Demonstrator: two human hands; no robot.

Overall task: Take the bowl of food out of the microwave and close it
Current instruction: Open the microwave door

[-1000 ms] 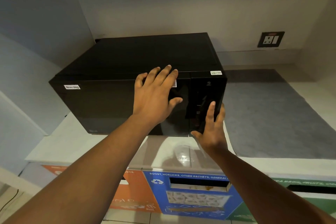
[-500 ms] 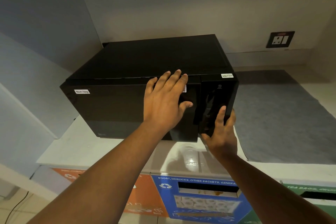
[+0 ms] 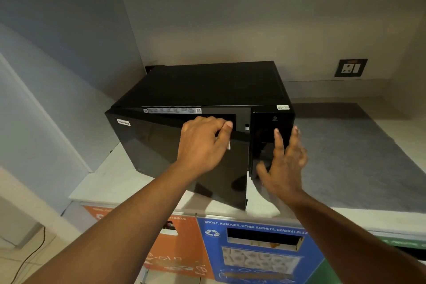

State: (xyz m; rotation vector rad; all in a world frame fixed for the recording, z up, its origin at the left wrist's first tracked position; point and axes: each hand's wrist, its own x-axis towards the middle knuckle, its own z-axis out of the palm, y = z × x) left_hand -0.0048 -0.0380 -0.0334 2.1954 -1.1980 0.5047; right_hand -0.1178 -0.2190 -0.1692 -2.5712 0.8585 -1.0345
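Observation:
A black microwave stands on a pale counter in the corner. Its glossy door is swung partly out, hinged at the left, with a dark gap showing along its top. My left hand curls its fingers over the door's upper right edge. My right hand is spread open just in front of the control panel, holding nothing. The inside is too dark to see; no bowl shows.
A grey mat covers the counter right of the microwave. A wall socket sits above it. Below the counter edge are an orange bin front and a blue one with a slot. A cable lies on the floor at left.
The door was shut with my left palm flat on it; now it has swung out with my left fingers hooked over its top edge. My right hand has lifted off the panel's lower part.

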